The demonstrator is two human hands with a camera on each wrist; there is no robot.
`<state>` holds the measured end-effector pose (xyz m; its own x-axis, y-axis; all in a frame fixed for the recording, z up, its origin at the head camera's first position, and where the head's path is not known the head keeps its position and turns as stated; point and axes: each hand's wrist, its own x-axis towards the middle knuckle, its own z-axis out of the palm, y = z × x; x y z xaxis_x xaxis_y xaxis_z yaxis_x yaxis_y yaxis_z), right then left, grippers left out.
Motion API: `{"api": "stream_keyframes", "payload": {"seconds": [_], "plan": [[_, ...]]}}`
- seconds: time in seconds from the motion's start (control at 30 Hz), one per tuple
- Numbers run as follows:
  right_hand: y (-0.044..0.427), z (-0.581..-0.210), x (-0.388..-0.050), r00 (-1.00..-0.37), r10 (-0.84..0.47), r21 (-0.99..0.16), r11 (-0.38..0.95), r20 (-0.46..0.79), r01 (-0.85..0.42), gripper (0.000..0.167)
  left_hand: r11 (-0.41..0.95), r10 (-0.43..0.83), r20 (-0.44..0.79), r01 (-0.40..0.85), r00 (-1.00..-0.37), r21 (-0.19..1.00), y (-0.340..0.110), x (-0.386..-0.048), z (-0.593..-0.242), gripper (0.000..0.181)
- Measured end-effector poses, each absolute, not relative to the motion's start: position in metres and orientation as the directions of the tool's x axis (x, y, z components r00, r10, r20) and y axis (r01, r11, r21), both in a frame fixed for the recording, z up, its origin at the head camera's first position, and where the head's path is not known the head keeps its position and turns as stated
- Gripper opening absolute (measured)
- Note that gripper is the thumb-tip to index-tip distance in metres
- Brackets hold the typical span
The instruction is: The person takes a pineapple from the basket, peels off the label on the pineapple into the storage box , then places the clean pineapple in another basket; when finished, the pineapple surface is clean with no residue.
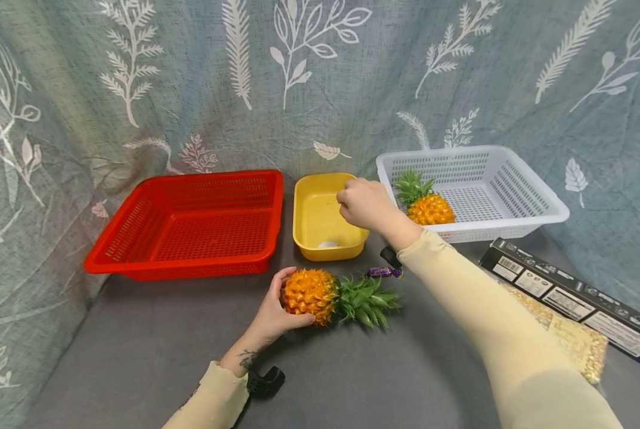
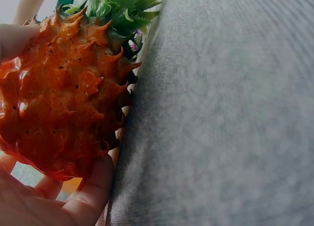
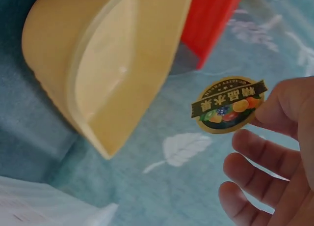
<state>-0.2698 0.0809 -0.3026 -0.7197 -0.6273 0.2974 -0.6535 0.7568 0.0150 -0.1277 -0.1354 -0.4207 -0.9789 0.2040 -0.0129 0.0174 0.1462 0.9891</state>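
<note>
In the head view my left hand [image 1: 270, 320] grips an orange toy pineapple [image 1: 310, 295] by its rounded body. The pineapple lies on its side on the grey table, its green leaves [image 1: 368, 301] pointing right. My right hand [image 1: 365, 204] is over the right side of the yellow bin [image 1: 331, 254]. Between thumb and finger it pinches an oval fruit sticker [image 3: 228, 105], black and gold with printed fruit, visible in the right wrist view. From the head view the sticker is hidden by the hand.
A red basket [image 1: 191, 269] stands left of the bin. To the right, a white basket [image 1: 513, 228] holds another pineapple [image 1: 431, 210]. A purple-wrapped candy [image 1: 384, 272] lies near the leaves. Beneath the right arm are a long black box [image 1: 569, 301] and a golden packet [image 1: 577, 345].
</note>
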Motion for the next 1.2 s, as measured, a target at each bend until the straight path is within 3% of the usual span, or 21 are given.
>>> {"api": "stream_keyframes", "payload": {"seconds": [0.27, 0.73, 0.93, 1.2], "plan": [[0.069, -0.31, -0.283, -0.817, -0.567, 0.062, 0.824, 0.104, -0.563, 0.029, 0.142, 0.212, -0.034, -0.004, -0.977, 0.99, -0.135, -0.126, -0.421, 0.094], [0.066, -0.318, -0.291, -0.826, -0.562, 0.083, 0.826, 0.034, -0.558, 0.016, 0.14, 0.222, -0.039, -0.008, -0.974, 0.99, -0.135, -0.127, -0.421, 0.095], [0.071, -0.315, -0.288, -0.86, -0.507, -0.088, 0.856, 0.058, -0.51, 0.014, 0.13, 0.228, -0.026, 0.004, -0.973, 0.991, -0.135, -0.126, -0.42, 0.095], [0.087, -0.305, -0.267, -0.923, -0.364, -0.398, 0.834, 0.126, -0.384, 0.033, 0.135, 0.226, -0.031, 0.0, -0.974, 0.991, -0.136, -0.128, -0.42, 0.094]]}}
